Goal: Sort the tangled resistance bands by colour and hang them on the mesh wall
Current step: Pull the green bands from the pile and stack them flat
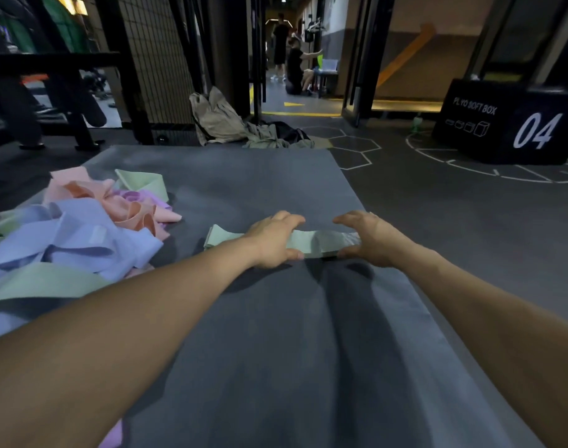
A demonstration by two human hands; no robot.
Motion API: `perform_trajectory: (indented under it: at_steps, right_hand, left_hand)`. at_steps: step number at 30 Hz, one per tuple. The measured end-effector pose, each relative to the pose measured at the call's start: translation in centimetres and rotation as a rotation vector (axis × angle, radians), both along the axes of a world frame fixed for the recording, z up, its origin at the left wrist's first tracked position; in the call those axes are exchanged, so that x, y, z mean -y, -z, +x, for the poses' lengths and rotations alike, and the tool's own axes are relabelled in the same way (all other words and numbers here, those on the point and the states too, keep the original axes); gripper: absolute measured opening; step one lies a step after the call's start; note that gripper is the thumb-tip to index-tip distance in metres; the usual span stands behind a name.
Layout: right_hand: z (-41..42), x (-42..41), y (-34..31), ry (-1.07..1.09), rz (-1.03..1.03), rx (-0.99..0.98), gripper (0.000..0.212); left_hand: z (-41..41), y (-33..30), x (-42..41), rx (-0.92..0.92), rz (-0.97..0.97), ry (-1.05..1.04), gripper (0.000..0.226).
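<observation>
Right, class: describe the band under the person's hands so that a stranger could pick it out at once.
Start at the large grey floor mat; near its middle lies one flat, pale mint-green fabric resistance band, with the left hand and right hand on it. Unlike the tangled pile of pastel bands at the mat's left edge, it lies alone.

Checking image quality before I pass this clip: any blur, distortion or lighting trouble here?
Head view: dim gym light; arms throw dark shadows across the grey floor mat; wide-angle bending stretches the edges; slight blur on the pale green flat band under both hands.
</observation>
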State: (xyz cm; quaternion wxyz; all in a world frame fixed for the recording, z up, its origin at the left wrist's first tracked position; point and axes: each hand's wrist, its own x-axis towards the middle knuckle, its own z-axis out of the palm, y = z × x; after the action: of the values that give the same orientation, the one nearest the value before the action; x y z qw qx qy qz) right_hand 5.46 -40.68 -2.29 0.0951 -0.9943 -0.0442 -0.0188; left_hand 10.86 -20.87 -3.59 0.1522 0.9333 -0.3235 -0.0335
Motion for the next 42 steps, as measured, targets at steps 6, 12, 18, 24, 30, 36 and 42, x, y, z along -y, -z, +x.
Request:
perform_trajectory:
  at_steps: [6, 12, 18, 24, 30, 36, 42]
  right_hand:
    - [-3.5, -6.2, -1.7, -0.036, 0.110, 0.078, 0.057]
    - [-7.8, -14.2, -2.0, -0.102, 0.266, 0.052, 0.050]
    - [-10.7, -21.0, -1.0, -0.184, 0.354, -0.021, 0.053]
    - [-11.9, -25.7, 0.2, -0.299, 0.287, 0.052, 0.041]
    - [-11.5, -26.4, -1.1, -0.129, 0.436, 0.190, 0.020]
    - [-11.8, -25.1, -5.6, -0.063, 0.707, 0.373, 0.014]
    - [-12.9, -22.1, -10.2, 0.002, 0.831, 0.424, 0.008]
  left_hand:
    - [-4.0, -2.2, -5.8, 0.048, -0.078, -0.117, 0.050]
    - [-9.7, -3.6, -13.8, 0.079, -0.081, -0.176, 0.040]
    - [-14.0, -3.3, -20.5, 0.111, -0.196, -0.279, 0.030]
    - [-16.7, -2.5, -24.4, 0.132, -0.261, -0.320, 0.028]
    - [-17.2, -2.3, -25.3, 0.124, -0.292, -0.358, 0.028]
    - [-17.1, -5.0, -23.6, 0.129, -0.476, -0.338, 0.029]
    - [-17.4, -9.4, -19.7, 0.113, -0.597, -0.250, 0.027]
